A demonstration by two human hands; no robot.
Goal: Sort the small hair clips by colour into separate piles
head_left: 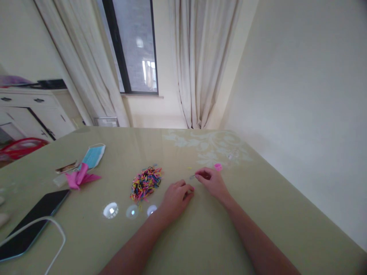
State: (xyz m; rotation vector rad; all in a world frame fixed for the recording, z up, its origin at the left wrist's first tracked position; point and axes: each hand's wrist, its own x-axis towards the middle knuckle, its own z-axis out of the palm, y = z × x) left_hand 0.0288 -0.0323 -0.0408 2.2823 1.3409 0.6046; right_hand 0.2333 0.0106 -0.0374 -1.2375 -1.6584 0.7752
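"Where the fingertips of the right hand (213, 183) meet, what shows?"

"A small, thin, grayish piece (192, 177), pinched between thumb and finger and sticking out toward the left. It is too small to identify."

"And the left hand (177, 198)?"

"It lies just beside, nearer the wearer, palm down with its fingers curled. Something pink shows at its fingertips, but I cannot tell whether it grips anything."

"What is close to them?"

"A tiny yellow bit (189, 167) just beyond the gray piece, and a small bright-pink object (218, 167) just past the right hand. Left of the left hand is a loose heap of tiny multicoloured pieces (145, 184)."

"Farther out?"

"Well to the left of both hands, a crumpled bright-pink item (81, 177) lies by a light-blue face mask (93, 156) with white edges. Nearer the wearer is a flat black device with a rounded corner (33, 221), a white cable (59, 226) passing over it. All of it is on the glossy, pale-green table (120, 248)."

"Beyond the hands?"

"Long cream curtains (205, 65) beside a dark-framed window (137, 46)."
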